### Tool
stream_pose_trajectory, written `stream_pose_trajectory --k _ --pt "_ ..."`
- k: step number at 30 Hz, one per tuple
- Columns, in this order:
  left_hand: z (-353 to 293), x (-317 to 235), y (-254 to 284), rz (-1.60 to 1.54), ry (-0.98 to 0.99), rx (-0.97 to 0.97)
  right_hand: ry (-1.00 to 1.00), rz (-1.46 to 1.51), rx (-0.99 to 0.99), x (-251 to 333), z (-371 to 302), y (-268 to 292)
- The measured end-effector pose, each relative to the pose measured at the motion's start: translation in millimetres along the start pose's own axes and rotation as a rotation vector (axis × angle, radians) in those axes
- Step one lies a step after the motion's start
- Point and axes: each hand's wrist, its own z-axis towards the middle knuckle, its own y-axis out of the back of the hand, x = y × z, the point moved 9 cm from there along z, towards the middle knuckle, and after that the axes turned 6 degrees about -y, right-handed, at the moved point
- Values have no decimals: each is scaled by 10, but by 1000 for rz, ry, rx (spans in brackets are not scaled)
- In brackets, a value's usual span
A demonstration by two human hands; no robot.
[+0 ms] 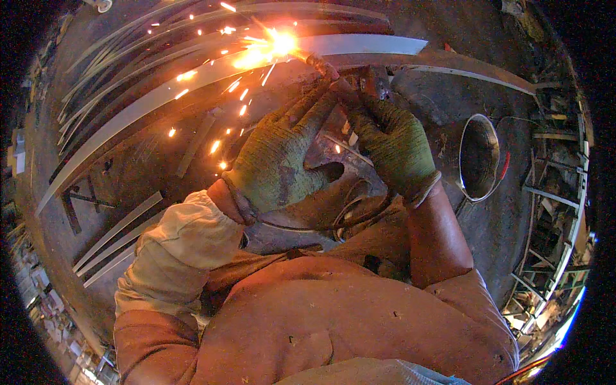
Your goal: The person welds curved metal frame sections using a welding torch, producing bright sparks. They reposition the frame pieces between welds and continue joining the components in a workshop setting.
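Note:
My right hand [401, 144], in a worn green-yellow work glove, is closed around the handle of a welding torch [323, 66]. The torch points up and to the left. At its tip, a bright arc [281, 43] burns against a long curved metal strip [359, 45] and throws sparks to the left and downward. My left hand [279, 154], gloved the same way, has its fingers stretched toward the torch neck and its thumb apart; the fingertips rest at or beside the neck. Glare hides the spot under the arc.
More long metal strips [119, 96] lie at the upper left, and short flat strips [119, 234] at the lower left. A metal ring [482, 118] stands to the right of my right hand. A dark cable [359, 221] loops below my hands. Metal framing [564, 250] runs along the right edge.

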Motion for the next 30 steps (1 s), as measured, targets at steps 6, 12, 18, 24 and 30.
stream_pose_trajectory --k 6,12,18,24,30 --pt "-19 -40 34 0 27 27 -59 41 31 -32 -52 23" --pt "-20 -19 5 12 -25 20 -104 -53 27 -72 -31 38" --pt "-25 -19 -8 63 -31 -10 -86 15 48 -105 -10 13" --pt "-31 35 -102 112 -5 40 -111 -1 55 -130 -31 23" --pt "-1 -39 -14 12 -3 42 -151 -20 60 -91 -58 34"
